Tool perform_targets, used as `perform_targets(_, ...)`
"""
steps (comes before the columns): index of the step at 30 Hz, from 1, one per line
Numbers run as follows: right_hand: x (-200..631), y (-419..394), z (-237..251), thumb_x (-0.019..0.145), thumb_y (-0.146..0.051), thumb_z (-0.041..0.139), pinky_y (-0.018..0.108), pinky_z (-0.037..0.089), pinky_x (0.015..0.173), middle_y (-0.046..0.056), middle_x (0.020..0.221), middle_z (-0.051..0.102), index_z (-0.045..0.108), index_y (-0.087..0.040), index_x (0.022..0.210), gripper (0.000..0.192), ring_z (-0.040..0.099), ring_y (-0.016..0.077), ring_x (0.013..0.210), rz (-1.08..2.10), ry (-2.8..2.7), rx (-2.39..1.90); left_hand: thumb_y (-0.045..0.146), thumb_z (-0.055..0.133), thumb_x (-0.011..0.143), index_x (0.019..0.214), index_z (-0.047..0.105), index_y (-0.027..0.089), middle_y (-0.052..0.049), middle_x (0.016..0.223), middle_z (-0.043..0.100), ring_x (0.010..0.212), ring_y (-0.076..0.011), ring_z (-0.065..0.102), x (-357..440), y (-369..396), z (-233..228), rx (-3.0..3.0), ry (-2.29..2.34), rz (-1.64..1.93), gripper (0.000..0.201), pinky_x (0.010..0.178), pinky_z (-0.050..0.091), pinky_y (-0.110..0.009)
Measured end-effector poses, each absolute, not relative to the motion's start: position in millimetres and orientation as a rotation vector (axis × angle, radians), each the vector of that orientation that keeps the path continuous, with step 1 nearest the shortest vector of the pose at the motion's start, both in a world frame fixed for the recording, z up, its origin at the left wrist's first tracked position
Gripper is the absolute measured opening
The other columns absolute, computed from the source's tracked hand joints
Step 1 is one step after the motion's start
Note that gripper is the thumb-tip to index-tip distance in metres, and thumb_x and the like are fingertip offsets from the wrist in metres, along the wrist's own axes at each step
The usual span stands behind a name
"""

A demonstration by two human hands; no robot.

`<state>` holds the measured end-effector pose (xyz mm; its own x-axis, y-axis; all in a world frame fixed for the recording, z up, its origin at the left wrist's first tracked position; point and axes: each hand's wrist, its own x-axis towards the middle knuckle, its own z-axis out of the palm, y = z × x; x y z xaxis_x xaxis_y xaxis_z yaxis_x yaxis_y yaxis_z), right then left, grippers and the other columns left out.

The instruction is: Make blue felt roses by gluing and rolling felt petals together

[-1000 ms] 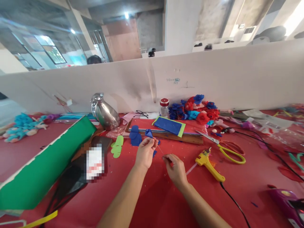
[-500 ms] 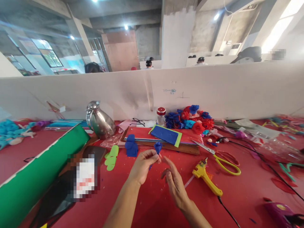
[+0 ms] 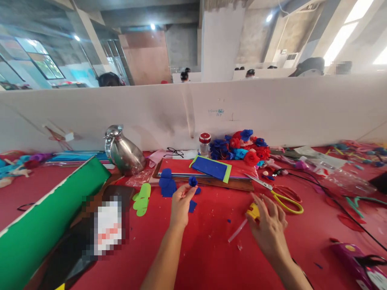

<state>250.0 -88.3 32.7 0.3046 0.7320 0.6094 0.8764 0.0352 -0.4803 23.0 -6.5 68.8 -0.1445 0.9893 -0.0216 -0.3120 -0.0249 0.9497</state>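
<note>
My left hand (image 3: 180, 207) pinches a small blue paper rosebud (image 3: 192, 181) upright between thumb and fingertips. Beside and below it on the red table lie blue cut pieces (image 3: 192, 206). Over the yellow hot glue gun (image 3: 253, 211) hovers my right hand (image 3: 270, 225), fingers apart and curved downward; it hides most of the gun, so contact is hard to judge. A clear glue stick (image 3: 237, 230) sticks out of the gun's back. Left of my left hand are a stack of blue petals (image 3: 167, 183) and light green cut pieces (image 3: 142, 200).
Scissors (image 3: 287, 199) lie right of the gun. Behind stand a steel jug (image 3: 127, 155), a red-lidded jar (image 3: 204, 145) and a heap of paper roses (image 3: 242, 149). Blue and green sheets (image 3: 210, 168) top a stack. A green board (image 3: 57, 197) is at left, a purple device (image 3: 353, 262) at right.
My right hand has moved away from the rosebud, rightward to the glue gun. My left hand, still holding the rosebud, has shifted slightly left. The view has tilted a little.
</note>
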Motion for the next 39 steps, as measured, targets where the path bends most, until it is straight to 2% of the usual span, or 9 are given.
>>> perform_targets(2, 242.7, -83.3, 52.6, 0.083, -0.039, 0.054, 0.057, 0.040, 0.092, 0.014, 0.117, 0.060, 0.059, -0.025, 0.119, 0.040, 0.052, 0.0333, 0.110, -0.177, -1.515, -1.633, 0.025, 0.078, 0.063, 0.069, 0.072, 0.018, -0.004, 0.082, 0.068, 0.083, -0.0174, 0.058, 30.8, -6.2, 75.2, 1.011, 1.050, 1.517, 0.011, 0.079, 0.044, -0.027)
perform_targets(4, 223.1, -75.2, 76.2, 0.084, -0.035, 0.054, 0.053, 0.039, 0.097, 0.011, 0.115, 0.062, 0.061, -0.026, 0.115, 0.033, 0.053, 0.0297, 0.111, 0.009, -1.544, -1.526, 0.022, 0.078, 0.062, 0.065, 0.072, 0.021, -0.004, 0.085, 0.068, 0.088, -0.0191, 0.058, 36.6, -6.0, 84.5, 1.118, 1.021, 1.588, 0.007, 0.084, 0.044, -0.028)
perform_targets(8, 176.7, -53.0, 109.1, 0.083, -0.034, 0.059, 0.044, 0.044, 0.096, 0.009, 0.107, 0.067, 0.065, -0.024, 0.103, 0.023, 0.059, 0.0241, 0.103, 0.514, -1.477, -1.256, 0.021, 0.073, 0.068, 0.067, 0.074, 0.022, -0.004, 0.079, 0.069, 0.081, -0.0188, 0.059, 40.8, -6.9, 101.3, 1.249, 0.990, 1.551, 0.002, 0.081, 0.044, -0.028)
perform_targets(11, 155.9, -34.3, 111.6, 0.081, -0.032, 0.063, 0.037, 0.048, 0.091, 0.007, 0.100, 0.068, 0.066, -0.022, 0.098, 0.020, 0.062, 0.0204, 0.095, 0.709, -1.381, -1.093, 0.022, 0.069, 0.070, 0.070, 0.075, 0.022, -0.003, 0.077, 0.069, 0.077, -0.0179, 0.058, 40.9, -5.2, 104.8, 1.241, 0.988, 1.537, 0.006, 0.076, 0.044, -0.027)
perform_targets(16, 152.5, -8.3, 108.8, 0.078, -0.032, 0.066, 0.030, 0.052, 0.074, 0.005, 0.086, 0.065, 0.071, -0.021, 0.088, 0.016, 0.061, 0.0171, 0.080, 0.780, -1.359, -1.040, 0.031, 0.070, 0.069, 0.069, 0.075, 0.021, -0.003, 0.074, 0.069, 0.069, -0.0167, 0.055, 39.2, 5.2, 105.0, 1.167, 1.016, 1.451, 0.011, 0.064, 0.043, -0.026)
perform_targets(20, 161.1, -7.0, 125.6, 0.077, -0.033, 0.068, 0.030, 0.053, 0.072, 0.005, 0.084, 0.066, 0.074, -0.023, 0.079, 0.011, 0.062, 0.0176, 0.079, 0.749, -1.499, -1.043, 0.034, 0.074, 0.066, 0.064, 0.075, 0.020, -0.005, 0.074, 0.070, 0.072, -0.0195, 0.059, 28.0, 7.7, 116.5, 1.175, 0.975, 1.340, 0.015, 0.067, 0.047, -0.028)
perform_targets(26, 168.4, -15.0, 141.0, 0.078, -0.038, 0.069, 0.030, 0.054, 0.065, 0.003, 0.081, 0.069, 0.077, -0.029, 0.080, 0.012, 0.063, 0.0166, 0.073, 0.774, -1.573, -1.013, 0.025, 0.073, 0.070, 0.066, 0.076, 0.020, -0.005, 0.070, 0.070, 0.070, -0.0195, 0.062, 7.3, 1.0, 141.5, 1.367, 0.957, 1.157, 0.007, 0.072, 0.048, -0.030)
perform_targets(31, 167.6, -10.6, 133.8, 0.077, -0.038, 0.070, 0.032, 0.055, 0.066, 0.004, 0.079, 0.069, 0.077, -0.027, 0.079, 0.013, 0.065, 0.0181, 0.077, 0.849, -1.524, -1.016, 0.023, 0.077, 0.066, 0.068, 0.076, 0.023, -0.002, 0.065, 0.069, 0.070, -0.0192, 0.062, 9.0, -1.1, 149.7, 1.420, 1.000, 1.180, 0.002, 0.073, 0.049, -0.030)
perform_targets(39, 165.8, -12.2, 134.3, 0.076, -0.034, 0.072, 0.031, 0.055, 0.068, 0.003, 0.080, 0.070, 0.077, -0.027, 0.080, 0.009, 0.065, 0.0173, 0.078, 0.889, -1.488, -0.992, 0.026, 0.073, 0.071, 0.073, 0.077, 0.021, -0.003, 0.070, 0.071, 0.068, -0.0171, 0.060, 9.3, -5.5, 150.7, 1.499, 1.034, 1.184, 0.006, 0.070, 0.047, -0.028)
